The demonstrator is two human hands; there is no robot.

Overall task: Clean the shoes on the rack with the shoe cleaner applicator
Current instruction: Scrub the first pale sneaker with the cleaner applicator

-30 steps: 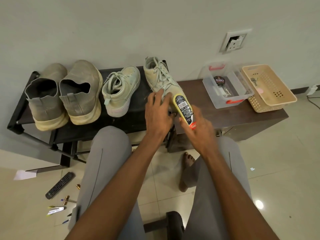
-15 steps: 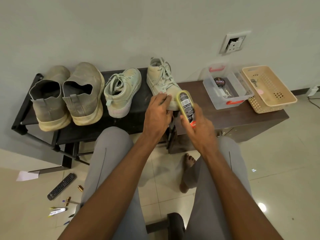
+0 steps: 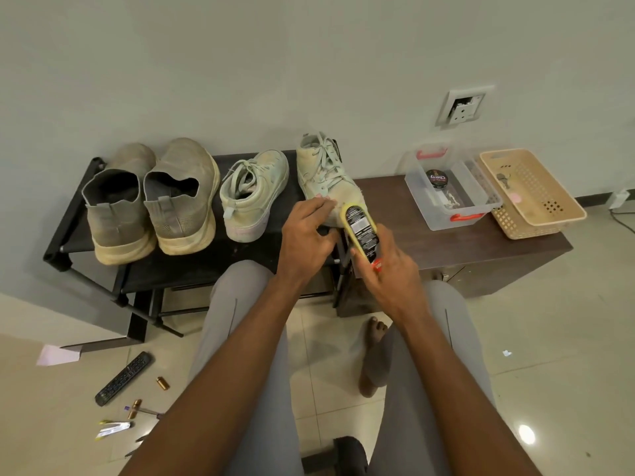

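Observation:
Two grey slip-on shoes [image 3: 151, 201] and two pale green laced sneakers stand on a black shoe rack [image 3: 192, 266]. My right hand [image 3: 388, 273] grips a yellow shoe cleaner applicator [image 3: 360, 231] with a black label and presses its far end against the toe of the right sneaker [image 3: 326, 173]. My left hand [image 3: 305, 235] rests on that sneaker's near side, fingertips on the toe, steadying it. The other sneaker [image 3: 254, 194] stands untouched to the left.
A dark wooden bench [image 3: 446, 249] adjoins the rack on the right, bearing a transparent box [image 3: 450, 190] with a polish tin and a beige basket [image 3: 532, 194]. On the floor at left lie a remote control [image 3: 123, 377], paper and small items. My legs sit below.
The applicator has slid down from the sneaker's upper to its toe. My left hand shifted slightly toward the toe with it. The view tilted a little.

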